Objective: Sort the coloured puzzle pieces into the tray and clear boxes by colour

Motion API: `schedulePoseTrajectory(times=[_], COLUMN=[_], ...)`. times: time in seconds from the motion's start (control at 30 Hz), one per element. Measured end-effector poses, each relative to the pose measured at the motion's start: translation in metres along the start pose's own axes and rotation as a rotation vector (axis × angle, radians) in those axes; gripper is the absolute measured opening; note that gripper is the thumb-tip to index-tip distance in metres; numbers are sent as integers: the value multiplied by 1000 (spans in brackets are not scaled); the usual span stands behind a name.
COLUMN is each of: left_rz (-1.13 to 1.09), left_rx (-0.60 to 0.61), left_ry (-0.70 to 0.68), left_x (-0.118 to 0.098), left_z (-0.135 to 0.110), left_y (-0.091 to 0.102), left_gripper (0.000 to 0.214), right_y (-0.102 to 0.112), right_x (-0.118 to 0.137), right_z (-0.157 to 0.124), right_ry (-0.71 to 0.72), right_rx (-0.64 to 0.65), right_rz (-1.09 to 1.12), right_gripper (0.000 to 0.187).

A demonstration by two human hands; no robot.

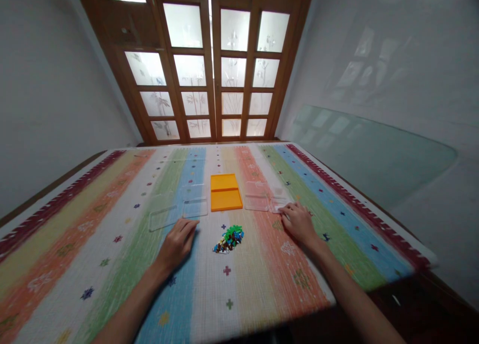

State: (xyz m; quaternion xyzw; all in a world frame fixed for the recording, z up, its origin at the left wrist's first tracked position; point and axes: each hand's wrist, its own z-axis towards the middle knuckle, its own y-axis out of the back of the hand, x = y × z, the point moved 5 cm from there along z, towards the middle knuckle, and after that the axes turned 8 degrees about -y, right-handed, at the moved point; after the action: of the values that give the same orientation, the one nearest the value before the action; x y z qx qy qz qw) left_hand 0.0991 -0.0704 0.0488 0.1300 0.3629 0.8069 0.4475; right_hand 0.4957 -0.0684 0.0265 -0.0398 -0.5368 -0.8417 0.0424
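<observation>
My left hand (183, 235) rests on the striped cloth with its fingers stretched toward the right, holding nothing. It is just below two clear plastic boxes, one at the far left (163, 219) and one closer to the middle (195, 214). My right hand (298, 222) has its fingertips closed at the near corner of the rightmost clear plastic box (276, 204). Beside that box lies another clear box (256, 208). Between my hands is a small heap of tiny building bricks (229, 238) in green, blue, brown, white and yellow.
An open orange-yellow case (226, 199) lies flat beyond the heap, between the clear boxes. A striped, patterned cloth (112, 264) covers the table. Wooden doors (213, 99) with frosted panes stand behind it. A glass panel (359, 144) is at the right wall.
</observation>
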Motion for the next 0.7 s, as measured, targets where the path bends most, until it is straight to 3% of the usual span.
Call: schedulePoseTrajectory(times=[0.23, 0.5, 0.7], left_rz=[45, 337, 368], left_rx=[-7, 70, 155], left_ry=[13, 91, 133], left_x=[-2, 28, 43], left_z=[0, -11, -2], left_y=[-2, 8, -4], left_gripper=[20, 27, 26], right_y=[-3, -8, -4], right_x=[1, 0, 2], right_z=[-1, 0, -2], right_ry=[3, 26, 33], right_rx=[-29, -44, -100], right_rz=[22, 12, 16], right_gripper=[23, 22, 21])
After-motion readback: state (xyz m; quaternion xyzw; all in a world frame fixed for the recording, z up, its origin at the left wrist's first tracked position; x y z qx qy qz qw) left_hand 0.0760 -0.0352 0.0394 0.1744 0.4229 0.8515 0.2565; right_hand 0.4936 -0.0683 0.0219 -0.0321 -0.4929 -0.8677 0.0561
